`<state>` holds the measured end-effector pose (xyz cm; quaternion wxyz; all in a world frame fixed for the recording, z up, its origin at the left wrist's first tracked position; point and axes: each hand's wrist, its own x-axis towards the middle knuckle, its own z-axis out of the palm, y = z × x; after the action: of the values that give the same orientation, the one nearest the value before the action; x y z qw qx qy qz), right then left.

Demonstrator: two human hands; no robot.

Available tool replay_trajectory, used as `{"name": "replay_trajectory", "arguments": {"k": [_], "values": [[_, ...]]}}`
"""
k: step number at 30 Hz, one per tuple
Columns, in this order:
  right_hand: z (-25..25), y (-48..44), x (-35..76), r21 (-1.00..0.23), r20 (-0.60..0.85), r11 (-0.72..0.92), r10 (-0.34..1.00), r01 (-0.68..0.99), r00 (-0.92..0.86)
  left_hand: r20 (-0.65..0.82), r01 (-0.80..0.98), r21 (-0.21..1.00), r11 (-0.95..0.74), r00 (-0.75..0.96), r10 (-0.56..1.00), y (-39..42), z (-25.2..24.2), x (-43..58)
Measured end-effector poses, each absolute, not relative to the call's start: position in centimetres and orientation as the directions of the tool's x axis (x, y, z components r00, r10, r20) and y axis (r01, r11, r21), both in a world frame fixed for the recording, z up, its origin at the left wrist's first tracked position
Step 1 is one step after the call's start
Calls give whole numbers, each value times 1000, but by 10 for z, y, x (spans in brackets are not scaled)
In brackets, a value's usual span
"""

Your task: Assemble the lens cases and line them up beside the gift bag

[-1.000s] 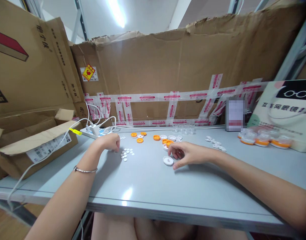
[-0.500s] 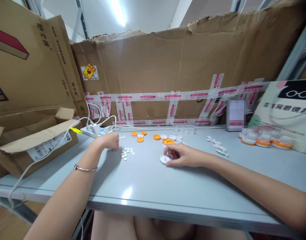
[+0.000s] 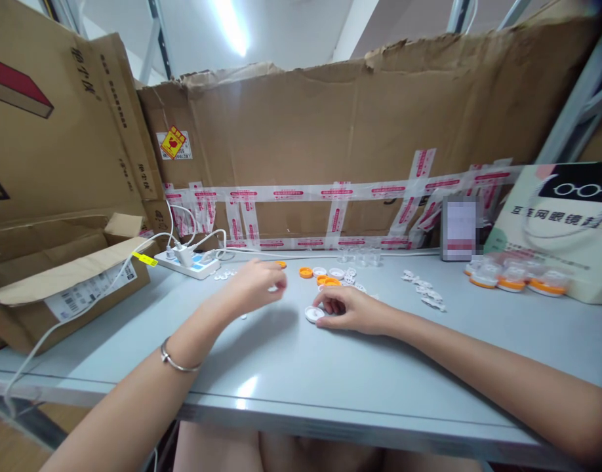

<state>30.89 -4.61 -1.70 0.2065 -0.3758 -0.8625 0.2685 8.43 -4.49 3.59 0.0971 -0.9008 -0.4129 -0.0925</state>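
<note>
My right hand (image 3: 350,308) rests low on the table, thumb and fingers closed on the edge of a round white plastic part (image 3: 314,314) with a raised rim. To its left, my left hand (image 3: 254,286) hangs above the tabletop, fingers curled in a pinch around a small white disc (image 3: 273,288), only partly visible. Underneath it, most of a group of loose white discs is hidden. Behind the right hand lie orange rings (image 3: 329,280), a single orange ring (image 3: 305,273), white rings (image 3: 337,273) and small white pieces with holes (image 3: 350,275).
A power strip (image 3: 190,264) with cables and an open cardboard box (image 3: 92,288) stand at the left. Clear cups (image 3: 362,257) line the back. At the right are white pieces (image 3: 423,288), orange-and-clear assemblies (image 3: 512,280), a phone (image 3: 461,229) and a paper bag (image 3: 566,223).
My left hand has lifted from beside the small white discs and moved right, toward my right hand. My right hand still holds the round white part in nearly the same place.
</note>
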Motion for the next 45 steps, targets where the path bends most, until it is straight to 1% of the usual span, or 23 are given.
{"name": "replay_trajectory", "arguments": {"k": [2, 4, 8, 12, 20, 22, 23, 28, 32, 38, 41, 45], "values": [[-19, -46, 307, -616, 181, 586, 756, 527, -630, 323, 643, -47, -764, 734, 598, -49, 24, 101], [-21, -45, 306, -604, 205, 603, 749, 521, -630, 337, 578, -25, -816, 773, 538, -48, 12, 109], [-24, -43, 305, -590, 218, 614, 746, 523, -629, 333, 559, -21, -829, 786, 522, -41, -3, 110], [-25, -42, 305, -583, 238, 631, 735, 512, -635, 338, 531, -11, -847, 799, 496, -37, -5, 109], [-27, -41, 306, -559, 262, 660, 715, 502, -648, 346, 453, -77, -888, 848, 402, -37, -7, 109], [-27, -40, 307, -559, 274, 659, 719, 503, -638, 339, 442, -66, -895, 853, 396, -36, -7, 107], [-28, -40, 307, -560, 284, 660, 721, 500, -632, 335, 434, -43, -900, 855, 396, -36, -7, 106], [-26, -42, 308, -580, 316, 680, 695, 448, -646, 309, 418, 178, -891, 836, 454, -35, -4, 102], [-27, -43, 308, -622, 328, 678, 680, 392, -655, 293, 442, 272, -855, 808, 511, -35, -1, 100], [-32, -41, 308, -731, 306, 575, 758, 368, -576, 273, 448, 322, -834, 799, 535, -33, -2, 99], [-31, -42, 308, -726, 309, 576, 762, 376, -569, 272, 440, 316, -840, 807, 525, -32, -3, 99], [-29, -43, 308, -693, 309, 597, 752, 404, -582, 253, 448, 279, -849, 819, 515, -33, -1, 99]]}}
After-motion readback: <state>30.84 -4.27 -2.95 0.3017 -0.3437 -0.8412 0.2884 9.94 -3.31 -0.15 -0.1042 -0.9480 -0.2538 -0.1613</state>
